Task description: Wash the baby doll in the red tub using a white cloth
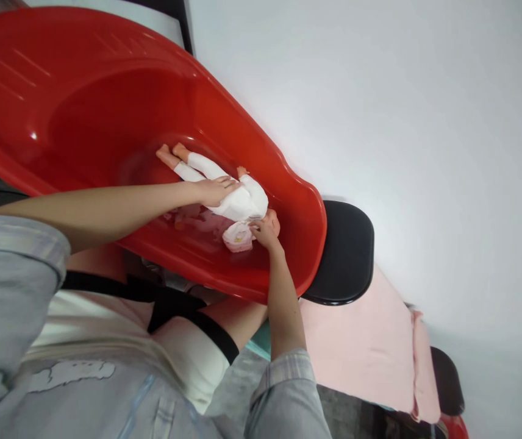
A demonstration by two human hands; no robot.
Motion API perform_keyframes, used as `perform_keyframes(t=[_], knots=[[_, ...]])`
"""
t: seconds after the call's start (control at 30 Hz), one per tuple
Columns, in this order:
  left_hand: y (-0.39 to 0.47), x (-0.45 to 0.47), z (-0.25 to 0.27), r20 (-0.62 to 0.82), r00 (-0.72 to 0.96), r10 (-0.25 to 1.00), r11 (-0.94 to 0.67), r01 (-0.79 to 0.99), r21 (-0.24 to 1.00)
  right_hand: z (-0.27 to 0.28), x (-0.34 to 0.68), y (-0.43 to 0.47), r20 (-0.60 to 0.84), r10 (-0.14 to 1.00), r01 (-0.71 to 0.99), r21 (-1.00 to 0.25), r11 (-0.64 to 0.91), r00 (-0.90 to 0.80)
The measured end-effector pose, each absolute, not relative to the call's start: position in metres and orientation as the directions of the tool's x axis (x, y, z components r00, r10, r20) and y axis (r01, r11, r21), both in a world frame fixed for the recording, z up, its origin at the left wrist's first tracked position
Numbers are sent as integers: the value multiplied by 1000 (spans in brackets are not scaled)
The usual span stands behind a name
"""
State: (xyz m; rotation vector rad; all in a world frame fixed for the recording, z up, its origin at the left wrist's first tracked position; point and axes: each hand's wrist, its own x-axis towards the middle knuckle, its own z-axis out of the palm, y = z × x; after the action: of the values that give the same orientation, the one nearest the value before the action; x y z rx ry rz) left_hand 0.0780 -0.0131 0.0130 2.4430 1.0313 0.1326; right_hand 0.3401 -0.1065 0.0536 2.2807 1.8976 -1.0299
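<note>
A baby doll (243, 201) in a white outfit lies in the red tub (224, 281), its bare feet toward the far left and its head to the right. My left hand (218, 190) rests flat on the doll's body with the fingers spread. Close to the doll's head, my right hand (264, 233) has its fingers bent together at the edge of a small pink-and-white cloth (237, 238). My right hand hides part of the head and neck. Shallow clear liquid seems to lie in the tub's bottom around the doll.
A black stool seat (346, 253) stands against the tub's right end. Beyond it, a pink cloth (361, 341) covers a surface, with another dark seat (447, 381) at its far end. The white wall (402, 122) runs along the tub's far side.
</note>
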Motion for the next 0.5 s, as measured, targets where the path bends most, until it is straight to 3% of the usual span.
perform_keyframes(t=[0.17,0.3,0.5], knots=[[-11,83,11,-53,690,722,-581,645,495,70,326,-110,-304,952,979,-203,-27,-37],[-11,86,21,-61,658,750,-541,664,516,85,305,-116,-195,980,998,-61,22,-34],[-10,90,33,-48,687,725,-601,664,444,84,265,-107,-234,971,998,-52,39,-50]])
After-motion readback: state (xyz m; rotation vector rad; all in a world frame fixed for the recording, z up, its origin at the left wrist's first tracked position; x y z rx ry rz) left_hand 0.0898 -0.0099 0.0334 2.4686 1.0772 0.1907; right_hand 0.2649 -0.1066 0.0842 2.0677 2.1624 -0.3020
